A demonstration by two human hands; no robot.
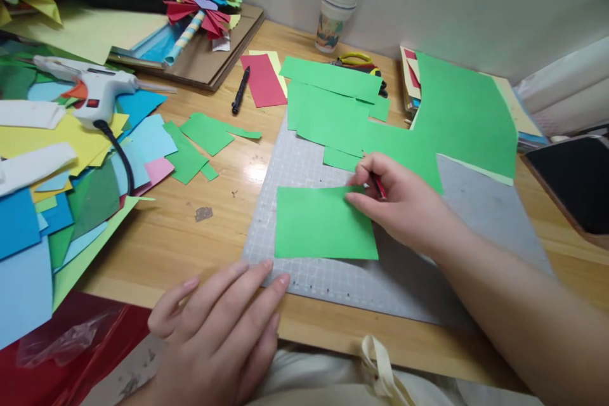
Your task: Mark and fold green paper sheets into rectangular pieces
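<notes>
A small rectangle of green paper (pixel 323 225) lies on the grey cutting mat (pixel 304 295). My right hand (pixel 397 200) is closed at its upper right corner, thumb and forefinger at the paper's edge. A thin red and dark tool (pixel 379 186) sticks out between the curled fingers; its kind is mostly hidden by the hand. My left hand (pixel 223 330) rests open at the table's front edge, fingertips by the mat's near left corner and below the paper. More green paper pieces (pixel 333 114) overlap at the back of the mat.
Colored paper scraps (pixel 95 203) and a white glue gun (pixel 92 85) with a black cord crowd the left side. A black pen (pixel 241 90) lies near red paper (pixel 266 79). Paper cups (pixel 333 19) stand against the wall. A dark tablet-like object (pixel 575 184) is at right.
</notes>
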